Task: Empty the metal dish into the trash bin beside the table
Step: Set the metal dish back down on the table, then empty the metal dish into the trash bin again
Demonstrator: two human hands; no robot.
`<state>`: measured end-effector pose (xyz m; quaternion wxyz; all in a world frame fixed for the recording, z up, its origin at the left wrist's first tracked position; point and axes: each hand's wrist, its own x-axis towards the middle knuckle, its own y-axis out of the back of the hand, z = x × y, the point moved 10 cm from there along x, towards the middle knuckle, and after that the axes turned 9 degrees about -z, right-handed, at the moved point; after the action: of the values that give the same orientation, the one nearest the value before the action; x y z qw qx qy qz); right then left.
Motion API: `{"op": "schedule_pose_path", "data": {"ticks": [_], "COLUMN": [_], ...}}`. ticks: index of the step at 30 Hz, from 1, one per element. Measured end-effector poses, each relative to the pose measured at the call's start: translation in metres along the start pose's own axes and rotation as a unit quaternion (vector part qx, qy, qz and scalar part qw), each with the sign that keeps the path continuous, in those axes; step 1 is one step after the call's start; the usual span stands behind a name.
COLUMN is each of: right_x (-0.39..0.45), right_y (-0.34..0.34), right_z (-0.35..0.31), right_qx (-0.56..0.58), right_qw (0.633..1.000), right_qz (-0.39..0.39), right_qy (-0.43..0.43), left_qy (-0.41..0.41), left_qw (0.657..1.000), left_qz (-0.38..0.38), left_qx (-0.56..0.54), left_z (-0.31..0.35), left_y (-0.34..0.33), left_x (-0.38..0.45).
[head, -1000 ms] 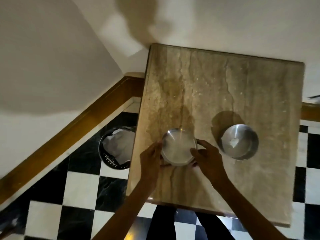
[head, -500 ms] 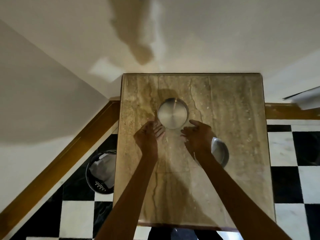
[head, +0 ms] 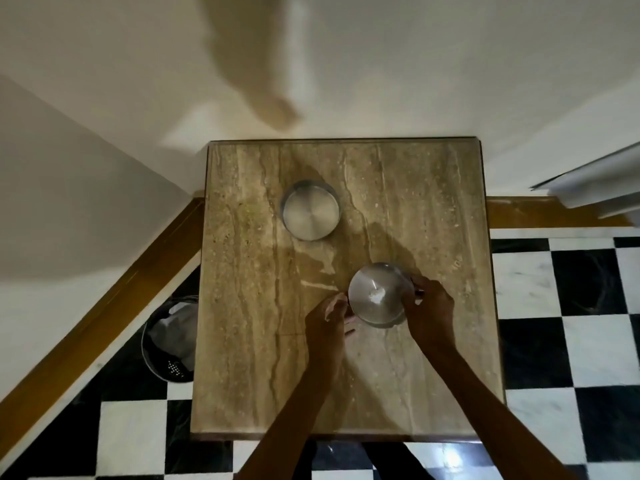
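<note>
Head view, what changed: half a second ago both hands were up by the empty metal dish (head: 310,210) at the far left of the surface (head: 249,306); now they have dropped back to the nearer metal dish (head: 377,293), and the empty one stands alone, well apart from them.
Head view, dish in hand: it sits on the surface, right of centre, with a small white lump (head: 376,293) on its bottom.
Head view, right hand: the right hand (head: 429,308) is curled narrowly against the dish's right rim, touching it; whether it truly clamps the rim I cannot tell.
Head view, left hand: the left hand (head: 329,315) is half open just beside the left rim, fingers near the wall, contact unclear.
Head view, trash bin: the trash bin (head: 169,337) stands on the checkered floor (head: 540,306) at the surface's left edge, partly hidden under it, with pale crumpled matter inside.
Meaning for the task: the first dish looks finished and this one appears to be the next to empty; judging by the lump, nothing of it has been tipped yet. The dish must be lifted level and carried leftward across the surface to the bin.
</note>
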<state>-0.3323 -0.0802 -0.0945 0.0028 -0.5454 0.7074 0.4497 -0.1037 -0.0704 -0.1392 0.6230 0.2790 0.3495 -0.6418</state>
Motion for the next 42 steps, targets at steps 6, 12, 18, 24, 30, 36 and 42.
{"op": "schedule_pose_path", "data": {"ticks": [6,12,18,24,30,36,42], "right_x": [-0.017,-0.077,-0.139,-0.166,-0.156,-0.135,-0.167], "right_y": [-0.003,-0.043,-0.139,-0.246,-0.334,-0.369,-0.389], "right_z": [-0.007,-0.072,-0.13,-0.208,-0.244,-0.246,-0.261], "right_qx": [0.029,0.043,0.053,0.022,-0.025,-0.048,-0.254], "right_qw": [1.0,0.994,0.981,0.962,0.937,0.929,0.838], "right_qz": [-0.007,-0.081,-0.175,-0.237,-0.282,-0.274,-0.281], "right_qy": [-0.003,0.053,0.063,0.134,0.202,0.245,0.393], "left_qy": [0.014,0.108,0.098,0.042,0.044,0.099,-0.162], "left_qw": [0.996,0.907,0.809,0.835,0.857,0.957,0.917], "left_qz": [0.024,-0.219,-0.212,-0.113,-0.044,0.044,0.043], "left_qx": [-0.081,-0.344,-0.539,-0.536,-0.511,-0.27,0.363], "left_z": [-0.011,-0.027,-0.009,0.0,-0.014,-0.057,-0.016], "left_y": [0.015,0.03,0.126,0.261,0.345,0.389,0.402], "left_x": [-0.005,-0.046,-0.096,-0.085,-0.027,0.047,0.064]}}
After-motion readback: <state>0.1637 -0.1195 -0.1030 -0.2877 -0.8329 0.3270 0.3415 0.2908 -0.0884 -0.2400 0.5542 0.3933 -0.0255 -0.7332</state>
